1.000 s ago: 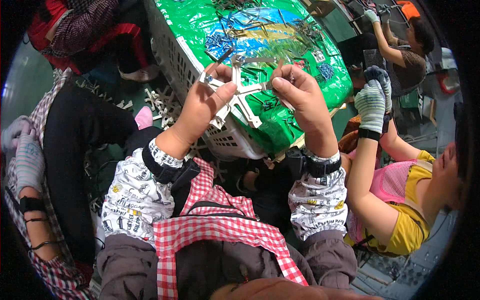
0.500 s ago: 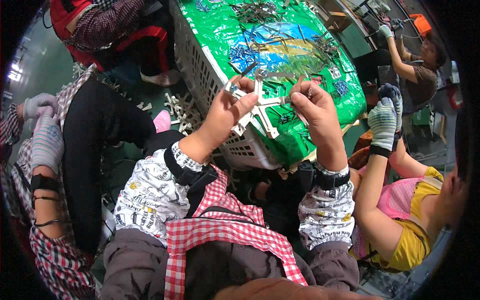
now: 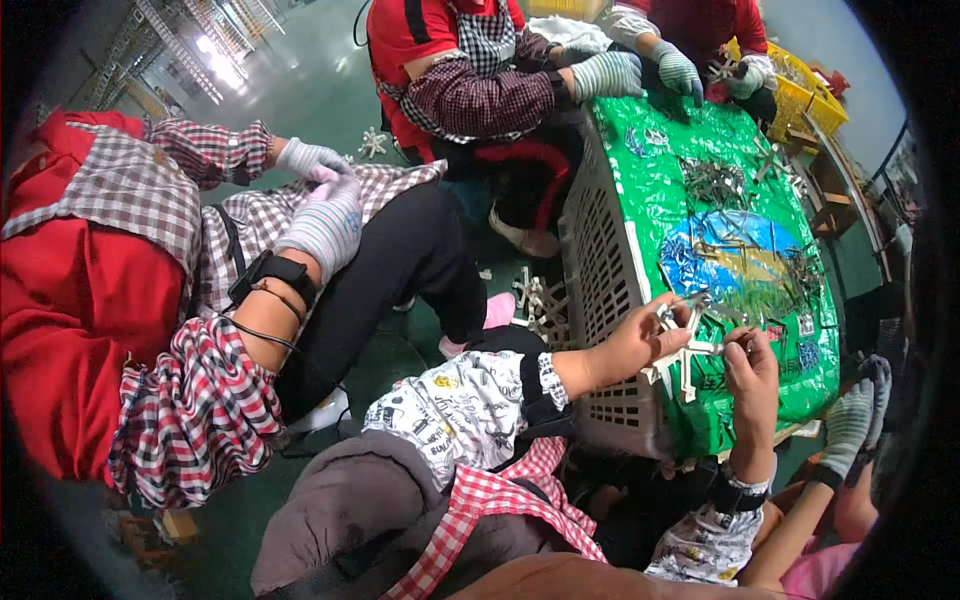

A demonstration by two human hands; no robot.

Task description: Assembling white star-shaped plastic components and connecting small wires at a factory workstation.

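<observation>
Above the near end of the green-topped crate [image 3: 640, 250], the white star-shaped piece [image 3: 687, 376] sits in the closed left hand [image 3: 628, 346], one arm pointing right toward the right hand [image 3: 752, 370], whose bunched fingertips' hold cannot be told.

Uneven light, bent edges
Glare is cast on the far-left floor [image 3: 300, 70]; the green plastic sheet [image 3: 648, 215] is flecked with highlights.

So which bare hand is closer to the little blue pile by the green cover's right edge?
Right. The right hand is just left of the little blue pile; the left hand is farther left, holding the white piece.
</observation>
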